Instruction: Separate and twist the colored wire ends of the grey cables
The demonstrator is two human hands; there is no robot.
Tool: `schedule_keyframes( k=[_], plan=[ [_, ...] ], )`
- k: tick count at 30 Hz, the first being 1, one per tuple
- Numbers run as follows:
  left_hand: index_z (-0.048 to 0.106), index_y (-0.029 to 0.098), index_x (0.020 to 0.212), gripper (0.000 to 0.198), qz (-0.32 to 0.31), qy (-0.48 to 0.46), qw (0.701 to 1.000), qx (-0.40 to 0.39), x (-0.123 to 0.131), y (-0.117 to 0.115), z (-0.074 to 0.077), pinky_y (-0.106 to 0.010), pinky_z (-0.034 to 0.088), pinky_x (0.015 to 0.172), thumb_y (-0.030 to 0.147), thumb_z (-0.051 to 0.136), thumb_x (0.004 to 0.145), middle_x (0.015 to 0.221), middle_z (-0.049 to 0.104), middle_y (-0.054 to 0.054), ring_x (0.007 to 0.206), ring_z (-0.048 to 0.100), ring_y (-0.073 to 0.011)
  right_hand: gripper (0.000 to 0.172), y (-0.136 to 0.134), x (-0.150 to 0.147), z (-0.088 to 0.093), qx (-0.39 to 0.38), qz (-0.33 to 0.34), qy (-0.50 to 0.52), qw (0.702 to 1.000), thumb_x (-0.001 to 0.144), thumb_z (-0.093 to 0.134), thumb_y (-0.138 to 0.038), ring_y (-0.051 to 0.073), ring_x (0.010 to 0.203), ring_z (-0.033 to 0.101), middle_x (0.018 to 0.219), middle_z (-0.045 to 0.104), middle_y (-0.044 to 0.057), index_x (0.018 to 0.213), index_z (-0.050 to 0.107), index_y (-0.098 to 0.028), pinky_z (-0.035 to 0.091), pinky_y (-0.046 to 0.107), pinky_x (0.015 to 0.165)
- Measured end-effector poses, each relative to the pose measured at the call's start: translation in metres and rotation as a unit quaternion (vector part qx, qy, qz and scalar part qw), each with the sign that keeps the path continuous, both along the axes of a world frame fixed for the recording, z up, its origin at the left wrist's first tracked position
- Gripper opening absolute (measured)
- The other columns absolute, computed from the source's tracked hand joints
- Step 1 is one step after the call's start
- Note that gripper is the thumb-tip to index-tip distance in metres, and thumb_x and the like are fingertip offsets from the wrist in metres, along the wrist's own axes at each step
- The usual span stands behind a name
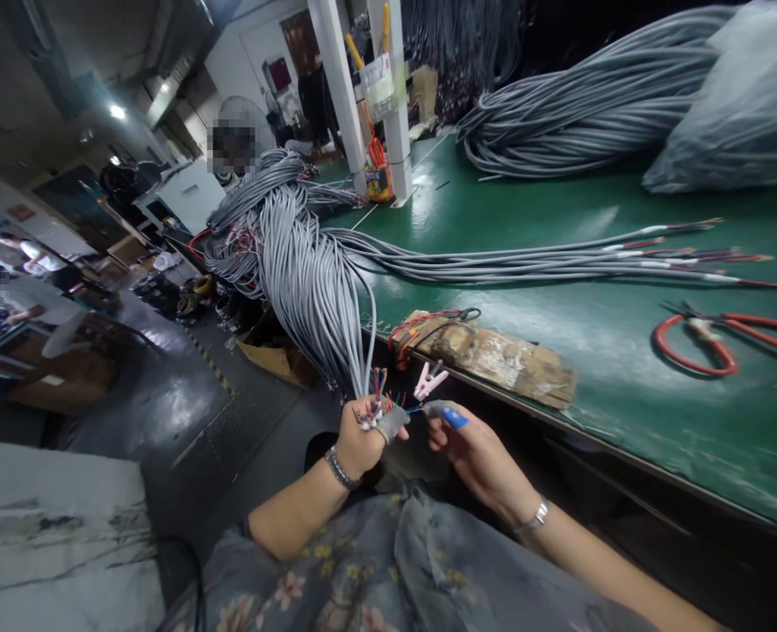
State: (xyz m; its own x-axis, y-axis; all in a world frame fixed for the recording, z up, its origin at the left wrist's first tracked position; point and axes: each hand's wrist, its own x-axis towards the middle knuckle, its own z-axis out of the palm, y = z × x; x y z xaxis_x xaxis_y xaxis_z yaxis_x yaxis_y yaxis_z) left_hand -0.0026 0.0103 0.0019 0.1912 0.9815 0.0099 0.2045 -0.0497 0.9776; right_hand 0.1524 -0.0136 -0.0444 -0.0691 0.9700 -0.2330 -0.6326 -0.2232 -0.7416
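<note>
My left hand [365, 434] is closed round the ends of several grey cables [322, 290], whose thin coloured wires [380, 382] stick up out of the fist. To its right, my right hand [471, 443] pinches a thin blue wire [414, 409] that runs across from the left hand. Grey wrapping covers a finger or thumb on each hand, and a blue patch shows on the right one. Just above the wire is a pink clothespin [430, 379] by the table edge. Behind it lies a worn wooden block [493, 355] with red and black leads [428, 326] at one end.
On the green table [599, 329] lie a row of stripped cables [526, 263], red-handled pliers [697, 342] and a large cable coil [579, 105] beside a plastic bag [737, 105]. A white post [398, 132] rises at the back. People work at the far left.
</note>
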Motion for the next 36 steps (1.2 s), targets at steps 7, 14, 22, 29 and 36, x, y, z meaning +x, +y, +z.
schedule_keyframes(
  k=[7,14,22,29,36],
  plan=[
    [0.065,0.015,0.056,0.043,-0.006,0.02,1.0,0.012,0.0,0.0,-0.003,-0.025,0.043,0.054,0.054,0.069,0.074,0.053,0.065,-0.005,0.051,0.055,-0.0133,0.039,0.003,-0.008,0.017,0.019,0.019,-0.031,0.999,0.055,0.086,-0.051,0.011,0.052,0.042,0.053,0.052,-0.004,0.065,0.065,-0.02,0.037,0.026,0.053],
    [0.065,0.016,0.055,0.042,-0.002,0.011,1.0,0.024,0.001,0.0,-0.008,-0.026,0.045,0.057,0.053,0.068,0.075,0.055,0.065,-0.005,0.055,0.058,-0.0148,0.033,0.001,-0.015,0.016,-0.025,0.04,0.0,0.999,0.055,0.086,-0.043,0.011,0.051,0.045,0.054,0.059,-0.003,0.06,0.063,-0.02,0.036,0.024,0.05],
    [0.062,0.016,0.05,0.044,0.016,-0.031,0.999,0.008,0.005,0.001,-0.005,-0.025,0.044,0.055,0.054,0.071,0.071,0.049,0.062,-0.004,0.05,0.055,-0.0136,0.035,-0.001,-0.016,0.015,-0.031,0.035,0.008,0.999,0.05,0.089,-0.044,0.01,0.054,0.044,0.057,0.059,-0.003,0.06,0.065,-0.021,0.036,0.024,0.052],
    [0.063,0.016,0.051,0.044,0.015,-0.022,1.0,0.017,0.004,0.0,-0.004,-0.025,0.044,0.056,0.053,0.069,0.074,0.05,0.062,-0.004,0.052,0.057,-0.0139,0.035,-0.002,-0.011,0.008,-0.013,0.056,0.025,0.998,0.056,0.086,-0.048,0.011,0.054,0.041,0.055,0.052,-0.004,0.061,0.065,-0.02,0.038,0.026,0.054],
    [0.062,0.016,0.054,0.044,0.012,0.014,1.0,0.021,0.001,0.0,-0.007,-0.024,0.042,0.052,0.054,0.069,0.074,0.05,0.063,-0.004,0.048,0.054,-0.0121,0.039,0.007,-0.004,0.01,-0.018,0.037,0.026,0.999,0.054,0.087,-0.05,0.011,0.057,0.045,0.064,0.057,-0.002,0.07,0.068,-0.02,0.04,0.027,0.056]
  ],
)
